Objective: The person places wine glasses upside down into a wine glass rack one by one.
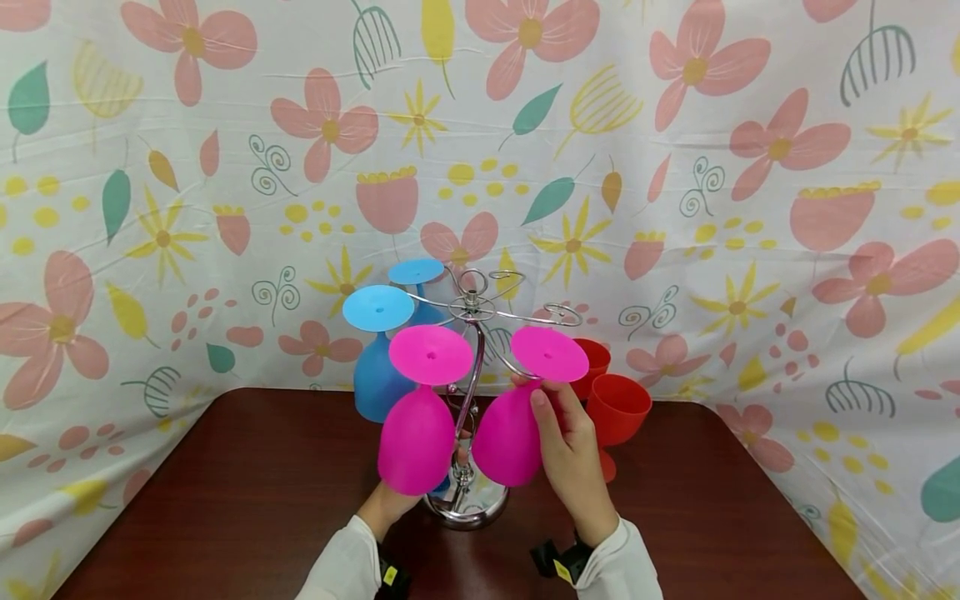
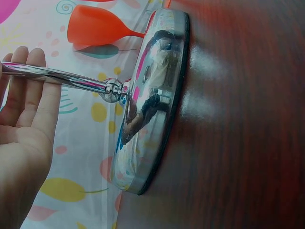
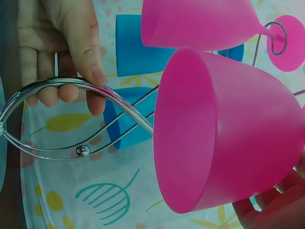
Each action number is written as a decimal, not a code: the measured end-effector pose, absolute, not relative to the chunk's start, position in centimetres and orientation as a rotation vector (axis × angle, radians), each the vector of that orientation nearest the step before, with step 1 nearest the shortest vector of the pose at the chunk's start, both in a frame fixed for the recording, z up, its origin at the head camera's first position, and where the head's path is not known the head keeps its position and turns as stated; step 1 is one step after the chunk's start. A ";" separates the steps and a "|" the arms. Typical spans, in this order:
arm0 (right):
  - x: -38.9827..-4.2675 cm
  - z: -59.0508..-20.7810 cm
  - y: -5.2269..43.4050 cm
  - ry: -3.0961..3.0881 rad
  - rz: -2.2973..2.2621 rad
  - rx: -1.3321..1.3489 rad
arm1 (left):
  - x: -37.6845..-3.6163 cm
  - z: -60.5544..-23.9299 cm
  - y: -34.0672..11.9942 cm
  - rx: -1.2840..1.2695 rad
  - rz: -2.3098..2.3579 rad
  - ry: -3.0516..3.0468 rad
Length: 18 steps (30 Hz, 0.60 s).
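A chrome wine-glass rack [image 1: 474, 517] with looped wire arms stands on the table. My left hand [image 1: 392, 505] grips its curved stem low down; in the right wrist view the left thumb and fingers [image 3: 97, 74] close round the metal. My right hand [image 1: 576, 458] holds a pink goblet [image 1: 508, 440] upside down by its stem, close under the foot, at a front wire loop. The right wrist view shows this goblet's open mouth, with right fingers [image 3: 267, 207] beside the bowl. Another pink goblet [image 1: 417, 446] hangs inverted to the left.
Two blue goblets [image 1: 381, 375] hang inverted at the rack's left and back left. Two red goblets [image 1: 619, 410] stand upright on the table behind my right hand. Bare wire loops [image 1: 562, 313] point to the back and right. A flowered cloth [image 1: 225, 333] rises behind the dark table [image 1: 187, 500].
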State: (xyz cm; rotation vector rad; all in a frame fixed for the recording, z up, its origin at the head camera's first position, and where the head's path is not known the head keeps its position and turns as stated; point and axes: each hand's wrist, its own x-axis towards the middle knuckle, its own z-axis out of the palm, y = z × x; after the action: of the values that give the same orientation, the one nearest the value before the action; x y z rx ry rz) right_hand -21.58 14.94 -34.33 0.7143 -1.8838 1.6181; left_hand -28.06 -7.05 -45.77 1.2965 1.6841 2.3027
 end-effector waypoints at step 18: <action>-25.9 -38.6 16.8 -2.072 1.996 0.385 | -28.7 -46.0 -8.2 1.223 2.212 1.658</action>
State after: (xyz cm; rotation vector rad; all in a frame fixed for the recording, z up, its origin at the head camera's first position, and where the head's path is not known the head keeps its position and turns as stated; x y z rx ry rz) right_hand -25.85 16.81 -38.63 0.3847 -2.0723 1.9961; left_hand -28.69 -8.20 -46.04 1.2233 1.6583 2.2123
